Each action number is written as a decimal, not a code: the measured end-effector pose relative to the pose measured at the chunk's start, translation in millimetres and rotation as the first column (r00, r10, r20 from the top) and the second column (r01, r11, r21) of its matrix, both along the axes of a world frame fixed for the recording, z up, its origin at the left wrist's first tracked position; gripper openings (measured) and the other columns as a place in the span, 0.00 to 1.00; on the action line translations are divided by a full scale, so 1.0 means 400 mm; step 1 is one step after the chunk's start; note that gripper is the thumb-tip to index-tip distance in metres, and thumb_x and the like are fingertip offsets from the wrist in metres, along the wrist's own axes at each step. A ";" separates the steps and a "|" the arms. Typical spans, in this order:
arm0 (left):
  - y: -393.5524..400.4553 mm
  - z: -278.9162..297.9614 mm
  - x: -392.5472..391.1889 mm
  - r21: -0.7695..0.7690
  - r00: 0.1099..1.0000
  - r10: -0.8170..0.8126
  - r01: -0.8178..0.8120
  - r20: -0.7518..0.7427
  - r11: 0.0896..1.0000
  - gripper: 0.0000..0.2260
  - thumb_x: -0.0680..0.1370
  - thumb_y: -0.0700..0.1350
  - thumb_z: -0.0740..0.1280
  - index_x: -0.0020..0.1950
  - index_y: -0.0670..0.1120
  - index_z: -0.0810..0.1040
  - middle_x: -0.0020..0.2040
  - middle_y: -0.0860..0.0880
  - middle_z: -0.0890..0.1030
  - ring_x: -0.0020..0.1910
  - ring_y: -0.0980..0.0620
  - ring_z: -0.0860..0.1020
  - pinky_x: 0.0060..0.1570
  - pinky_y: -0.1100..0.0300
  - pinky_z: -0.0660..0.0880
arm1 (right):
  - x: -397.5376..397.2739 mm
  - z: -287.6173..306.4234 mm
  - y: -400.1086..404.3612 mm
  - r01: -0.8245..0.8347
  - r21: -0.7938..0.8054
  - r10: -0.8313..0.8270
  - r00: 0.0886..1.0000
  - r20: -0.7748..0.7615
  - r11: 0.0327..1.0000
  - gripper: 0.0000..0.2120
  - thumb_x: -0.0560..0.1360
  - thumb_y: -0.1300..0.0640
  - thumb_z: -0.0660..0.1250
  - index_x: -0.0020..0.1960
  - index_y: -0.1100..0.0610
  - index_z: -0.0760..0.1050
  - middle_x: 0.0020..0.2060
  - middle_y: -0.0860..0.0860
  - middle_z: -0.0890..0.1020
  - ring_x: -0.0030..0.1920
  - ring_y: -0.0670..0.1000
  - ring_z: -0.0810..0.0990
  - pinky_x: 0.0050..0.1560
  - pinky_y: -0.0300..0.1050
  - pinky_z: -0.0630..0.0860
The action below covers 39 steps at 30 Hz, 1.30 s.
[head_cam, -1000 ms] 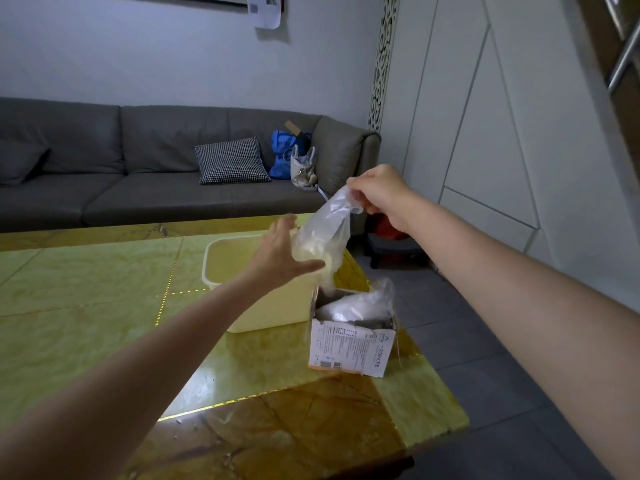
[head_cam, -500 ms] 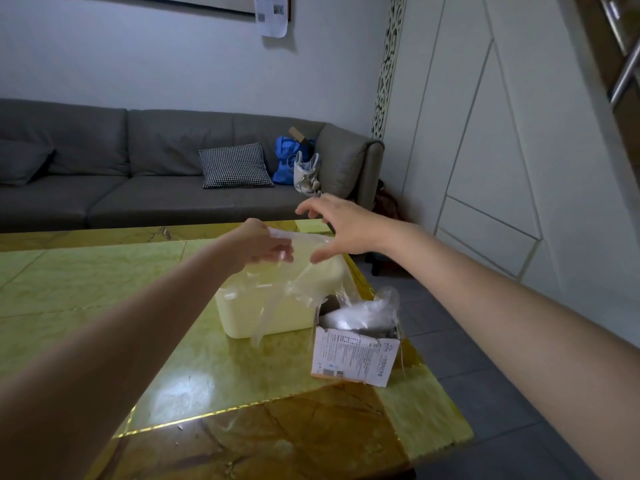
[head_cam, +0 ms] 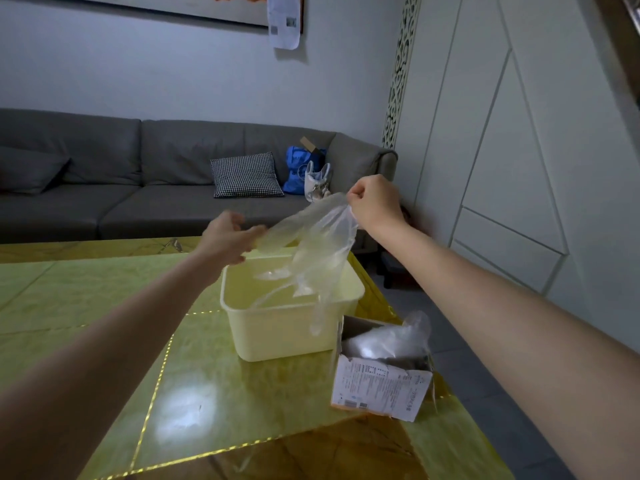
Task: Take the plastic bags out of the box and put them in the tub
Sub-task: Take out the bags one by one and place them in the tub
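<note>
A clear plastic bag hangs stretched above the pale yellow tub on the table. My right hand grips the bag's upper right end in a fist. My left hand, blurred by motion, pinches the bag's left end over the tub's far left rim. The bag's tail droops over the tub's right side. To the right of the tub stands the open cardboard box with a printed label, and more crumpled clear bags bulge out of its top.
The tub and box sit near the right edge of a glossy green and gold table. Grey floor lies to the right. Behind is a grey sofa with a checked cushion and a blue bag.
My right hand, open above the tub half a second ago, has closed on the bag and lifted it up and right. My left hand still holds the other end, so the bag is stretched out.
</note>
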<state>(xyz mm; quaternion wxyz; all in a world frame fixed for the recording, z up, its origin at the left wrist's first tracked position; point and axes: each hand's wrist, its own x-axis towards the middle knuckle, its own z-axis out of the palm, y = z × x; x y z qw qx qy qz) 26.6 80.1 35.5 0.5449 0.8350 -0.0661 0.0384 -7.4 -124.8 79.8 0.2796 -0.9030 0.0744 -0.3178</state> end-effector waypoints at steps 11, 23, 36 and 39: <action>-0.030 -0.054 0.080 0.238 0.979 -0.179 0.197 -0.096 0.951 0.13 0.74 0.39 0.69 0.58 0.39 0.76 0.38 0.45 0.76 0.30 0.55 0.74 0.25 0.68 0.73 | 0.102 -0.087 0.066 -0.148 0.171 0.135 0.987 0.086 0.974 0.09 0.77 0.63 0.62 0.49 0.66 0.80 0.46 0.59 0.83 0.47 0.53 0.80 0.50 0.42 0.73; -0.062 -0.147 0.147 0.846 0.909 -0.376 0.339 -0.181 0.412 0.24 0.72 0.48 0.72 0.67 0.52 0.71 0.65 0.48 0.72 0.57 0.48 0.76 0.56 0.55 0.74 | 0.157 -0.272 0.029 -0.048 -0.264 -0.136 0.762 -0.633 0.963 0.16 0.70 0.72 0.70 0.57 0.68 0.75 0.55 0.62 0.79 0.53 0.60 0.80 0.41 0.47 0.74; -0.123 -0.217 0.188 0.765 0.768 -0.202 0.635 -0.608 0.109 0.18 0.79 0.43 0.61 0.69 0.51 0.70 0.62 0.45 0.76 0.50 0.50 0.76 0.57 0.57 0.76 | 0.163 -0.253 0.031 -0.432 -0.607 -0.191 0.689 -0.699 0.667 0.15 0.77 0.68 0.58 0.63 0.62 0.71 0.59 0.58 0.76 0.50 0.57 0.77 0.26 0.39 0.63; -0.123 -0.221 0.197 0.752 0.757 -0.191 0.649 -0.625 0.114 0.18 0.79 0.44 0.61 0.69 0.50 0.70 0.62 0.45 0.76 0.51 0.50 0.76 0.58 0.57 0.75 | 0.182 -0.216 0.039 -0.399 -0.692 -0.138 0.801 -0.583 0.602 0.13 0.77 0.66 0.58 0.61 0.59 0.71 0.56 0.55 0.76 0.55 0.58 0.76 0.38 0.46 0.66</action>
